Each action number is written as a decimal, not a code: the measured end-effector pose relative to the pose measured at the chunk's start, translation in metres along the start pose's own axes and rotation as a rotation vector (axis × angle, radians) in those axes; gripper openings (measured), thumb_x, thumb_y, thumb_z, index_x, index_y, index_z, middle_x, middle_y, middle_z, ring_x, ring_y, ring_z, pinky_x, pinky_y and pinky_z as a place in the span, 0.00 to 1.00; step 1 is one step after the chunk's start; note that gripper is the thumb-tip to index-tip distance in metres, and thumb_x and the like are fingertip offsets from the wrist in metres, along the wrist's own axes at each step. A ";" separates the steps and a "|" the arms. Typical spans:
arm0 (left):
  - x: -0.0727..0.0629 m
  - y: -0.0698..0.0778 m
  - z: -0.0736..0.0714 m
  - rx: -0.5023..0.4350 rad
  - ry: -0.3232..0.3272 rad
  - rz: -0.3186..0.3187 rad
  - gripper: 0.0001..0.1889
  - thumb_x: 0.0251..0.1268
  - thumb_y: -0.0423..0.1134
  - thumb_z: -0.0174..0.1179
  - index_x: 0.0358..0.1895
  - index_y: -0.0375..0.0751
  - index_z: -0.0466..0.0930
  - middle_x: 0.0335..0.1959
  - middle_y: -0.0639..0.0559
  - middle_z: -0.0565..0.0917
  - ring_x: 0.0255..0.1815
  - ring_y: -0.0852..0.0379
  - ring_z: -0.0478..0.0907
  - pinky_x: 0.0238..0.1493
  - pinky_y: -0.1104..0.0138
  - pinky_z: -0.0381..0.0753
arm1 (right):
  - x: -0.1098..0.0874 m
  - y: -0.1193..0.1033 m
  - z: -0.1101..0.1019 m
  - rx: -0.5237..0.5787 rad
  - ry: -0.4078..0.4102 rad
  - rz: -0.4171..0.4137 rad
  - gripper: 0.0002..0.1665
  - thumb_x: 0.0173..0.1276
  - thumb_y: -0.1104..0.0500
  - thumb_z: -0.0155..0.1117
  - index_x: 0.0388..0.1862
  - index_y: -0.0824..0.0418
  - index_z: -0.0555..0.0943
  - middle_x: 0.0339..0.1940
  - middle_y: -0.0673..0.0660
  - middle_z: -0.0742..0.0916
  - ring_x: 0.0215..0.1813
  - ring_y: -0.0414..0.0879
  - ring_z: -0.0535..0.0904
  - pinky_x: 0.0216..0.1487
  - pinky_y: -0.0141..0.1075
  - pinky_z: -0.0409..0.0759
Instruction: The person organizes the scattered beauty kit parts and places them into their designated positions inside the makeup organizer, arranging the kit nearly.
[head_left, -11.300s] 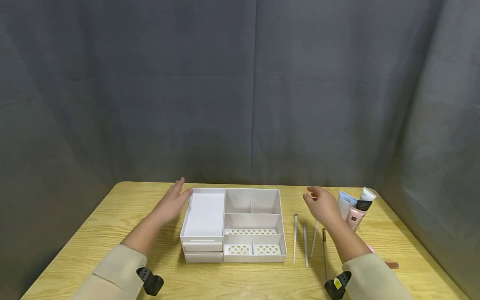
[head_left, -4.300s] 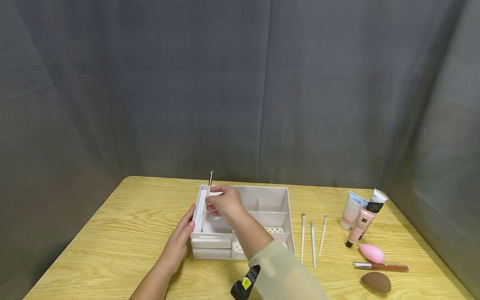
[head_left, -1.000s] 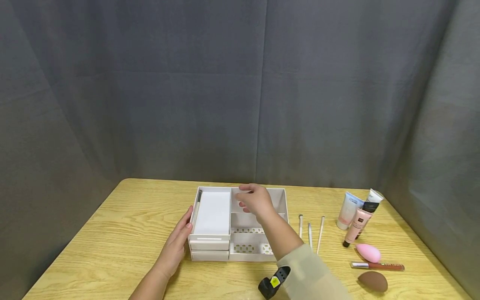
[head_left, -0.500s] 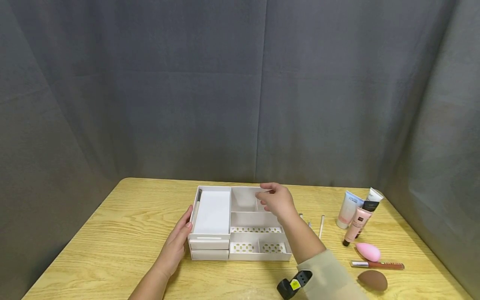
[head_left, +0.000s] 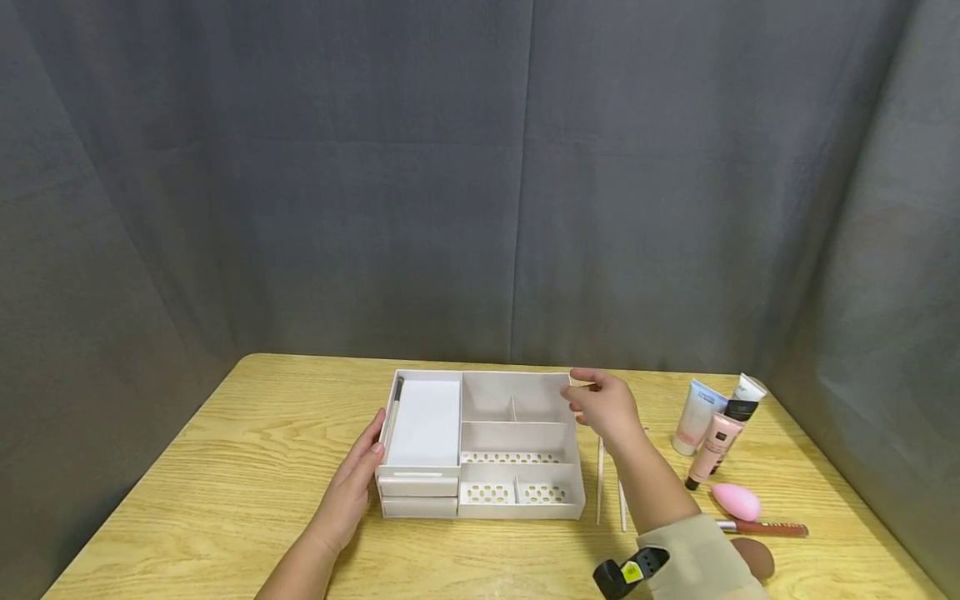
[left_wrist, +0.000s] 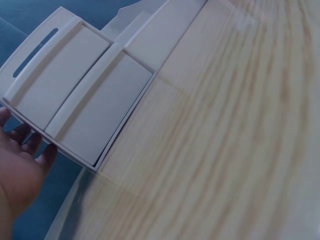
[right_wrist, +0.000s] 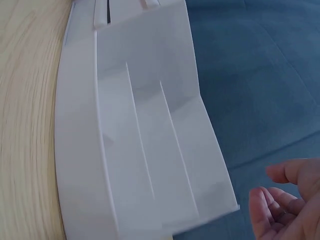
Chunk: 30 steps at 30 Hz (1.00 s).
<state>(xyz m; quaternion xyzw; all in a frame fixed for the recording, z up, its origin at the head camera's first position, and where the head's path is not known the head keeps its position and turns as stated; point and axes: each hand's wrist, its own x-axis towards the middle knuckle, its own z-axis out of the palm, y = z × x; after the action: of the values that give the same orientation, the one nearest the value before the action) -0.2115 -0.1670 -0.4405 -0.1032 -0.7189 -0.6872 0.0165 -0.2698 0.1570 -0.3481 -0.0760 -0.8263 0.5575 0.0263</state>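
Note:
A white makeup organizer (head_left: 517, 511) stands on the wooden table, with drawers (head_left: 418, 487) at its left front and divided compartments on the right. In its top left tray a makeup brush (head_left: 393, 408) lies along the left edge. My left hand (head_left: 352, 487) rests against the organizer's left side, fingers extended; the left wrist view also has this hand (left_wrist: 22, 167) at the box's side. Over the organizer's back right corner hovers my right hand (head_left: 606, 408), fingers loosely bent and nothing between them. Two slim brushes, one white (head_left: 599, 483) and one pale (head_left: 622, 507), lie below it.
At the right stand a blue-and-white tube (head_left: 697, 417), a pink tube (head_left: 712, 450) and a white tube with a black cap (head_left: 747, 390). Nearer lie a pink sponge (head_left: 737, 502), a lip gloss (head_left: 772, 528) and a brown sponge (head_left: 753, 557), partly behind my sleeve.
Earlier my right hand held the brush over the left tray; now the brush lies there. Over the last second that hand has moved right across the organizer, while my left hand has stayed put.

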 end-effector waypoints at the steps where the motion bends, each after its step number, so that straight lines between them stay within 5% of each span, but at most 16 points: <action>1: 0.000 0.000 0.000 -0.003 -0.001 0.002 0.31 0.80 0.48 0.37 0.80 0.44 0.45 0.81 0.43 0.44 0.81 0.39 0.36 0.79 0.42 0.37 | 0.000 0.003 -0.004 -0.005 0.002 0.000 0.26 0.69 0.59 0.61 0.64 0.66 0.75 0.39 0.56 0.82 0.38 0.44 0.80 0.39 0.32 0.83; 12: 0.000 -0.001 -0.001 0.025 -0.004 0.000 0.30 0.80 0.49 0.35 0.80 0.46 0.45 0.82 0.45 0.44 0.82 0.39 0.36 0.78 0.40 0.37 | 0.001 0.038 -0.037 -0.061 0.026 0.020 0.28 0.70 0.57 0.60 0.65 0.68 0.72 0.41 0.57 0.83 0.38 0.42 0.80 0.39 0.32 0.84; 30: 0.000 -0.001 -0.002 0.010 -0.001 -0.013 0.31 0.80 0.49 0.36 0.80 0.44 0.44 0.82 0.44 0.43 0.82 0.39 0.35 0.78 0.40 0.37 | -0.002 0.086 -0.054 -0.113 0.084 0.081 0.29 0.68 0.60 0.60 0.62 0.76 0.72 0.34 0.60 0.84 0.32 0.42 0.80 0.34 0.33 0.84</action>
<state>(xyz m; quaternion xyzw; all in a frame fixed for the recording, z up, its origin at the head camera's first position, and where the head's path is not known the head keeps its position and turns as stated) -0.2122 -0.1686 -0.4417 -0.0987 -0.7231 -0.6835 0.0122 -0.2530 0.2379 -0.4071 -0.1343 -0.8508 0.5068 0.0341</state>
